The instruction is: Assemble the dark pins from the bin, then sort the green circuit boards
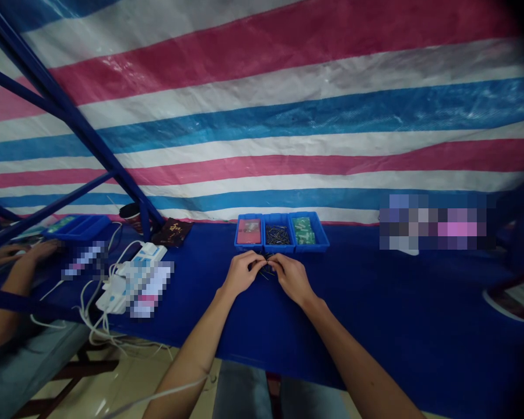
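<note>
My left hand (pixel 243 271) and my right hand (pixel 290 276) meet just in front of the blue trays, fingertips pinched close together. What they pinch is too small to make out. Under and between the fingertips lie some thin dark pieces (pixel 267 271) on the blue table. Behind the hands stand three joined blue trays (pixel 325 244). The left compartment holds a pink item (pixel 248 231), the middle one many dark thin pieces (pixel 278 235), and the right one green and white small packets (pixel 303 231).
White power strips (pixel 133 279) with tangled cables lie left, by a dark brown packet (pixel 172 232) and a dark cup (pixel 131 214). A blue metal frame (pixel 91 142) rises there. Another person's hands (pixel 39 251) work beyond it. Blurred items (pixel 432 224) lie right.
</note>
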Action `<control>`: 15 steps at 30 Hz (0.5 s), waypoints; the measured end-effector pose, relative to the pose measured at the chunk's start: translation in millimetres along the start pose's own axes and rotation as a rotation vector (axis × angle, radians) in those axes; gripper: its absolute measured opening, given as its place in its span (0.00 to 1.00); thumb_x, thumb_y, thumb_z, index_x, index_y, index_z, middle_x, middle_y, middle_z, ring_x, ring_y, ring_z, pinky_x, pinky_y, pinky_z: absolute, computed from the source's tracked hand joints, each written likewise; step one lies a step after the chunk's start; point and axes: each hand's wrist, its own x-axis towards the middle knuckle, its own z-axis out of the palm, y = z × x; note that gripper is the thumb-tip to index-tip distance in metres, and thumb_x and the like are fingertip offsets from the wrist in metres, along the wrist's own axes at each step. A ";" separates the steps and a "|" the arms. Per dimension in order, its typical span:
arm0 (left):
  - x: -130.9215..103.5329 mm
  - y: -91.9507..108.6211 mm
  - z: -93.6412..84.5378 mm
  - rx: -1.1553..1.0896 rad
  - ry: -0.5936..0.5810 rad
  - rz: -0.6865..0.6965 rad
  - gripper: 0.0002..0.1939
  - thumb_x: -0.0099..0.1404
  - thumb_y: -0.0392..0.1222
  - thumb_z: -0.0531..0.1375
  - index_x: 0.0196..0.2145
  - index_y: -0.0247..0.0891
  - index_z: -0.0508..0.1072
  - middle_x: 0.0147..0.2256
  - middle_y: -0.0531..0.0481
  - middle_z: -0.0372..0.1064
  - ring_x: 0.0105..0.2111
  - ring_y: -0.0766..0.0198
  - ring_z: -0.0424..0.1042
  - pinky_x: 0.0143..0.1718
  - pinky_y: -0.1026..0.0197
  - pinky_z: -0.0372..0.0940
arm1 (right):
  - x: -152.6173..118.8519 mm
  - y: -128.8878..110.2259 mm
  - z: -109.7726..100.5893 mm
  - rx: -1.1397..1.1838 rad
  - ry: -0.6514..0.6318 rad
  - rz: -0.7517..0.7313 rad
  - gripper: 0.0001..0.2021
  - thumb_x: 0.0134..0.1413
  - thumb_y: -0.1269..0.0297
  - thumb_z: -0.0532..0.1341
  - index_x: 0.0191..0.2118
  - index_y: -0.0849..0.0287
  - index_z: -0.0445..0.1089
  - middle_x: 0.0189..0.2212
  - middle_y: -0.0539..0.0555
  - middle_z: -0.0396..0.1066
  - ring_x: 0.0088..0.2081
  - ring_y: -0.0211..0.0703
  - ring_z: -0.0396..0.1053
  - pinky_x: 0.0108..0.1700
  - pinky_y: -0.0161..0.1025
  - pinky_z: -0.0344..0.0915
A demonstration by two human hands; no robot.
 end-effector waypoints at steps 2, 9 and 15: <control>0.0 0.3 0.0 -0.007 -0.001 0.002 0.11 0.69 0.44 0.59 0.36 0.37 0.79 0.31 0.48 0.73 0.28 0.66 0.69 0.33 0.63 0.63 | -0.3 -0.9 -0.5 -0.016 0.001 0.009 0.11 0.68 0.62 0.53 0.37 0.54 0.70 0.30 0.50 0.74 0.31 0.42 0.72 0.34 0.35 0.60; -0.5 0.4 0.2 -0.009 -0.017 -0.005 0.10 0.69 0.44 0.60 0.36 0.36 0.78 0.31 0.48 0.73 0.28 0.66 0.69 0.33 0.64 0.63 | -0.8 -0.9 4.4 -0.188 0.007 0.060 0.16 0.70 0.60 0.50 0.30 0.56 0.67 0.26 0.51 0.73 0.27 0.40 0.70 0.29 0.35 0.51; 0.6 3.2 -1.6 -0.009 -0.018 0.000 0.11 0.69 0.44 0.59 0.35 0.36 0.78 0.29 0.49 0.72 0.27 0.67 0.67 0.32 0.64 0.62 | -0.4 2.5 6.0 -0.138 -0.003 0.082 0.20 0.71 0.56 0.49 0.28 0.56 0.67 0.24 0.51 0.72 0.25 0.40 0.69 0.29 0.35 0.52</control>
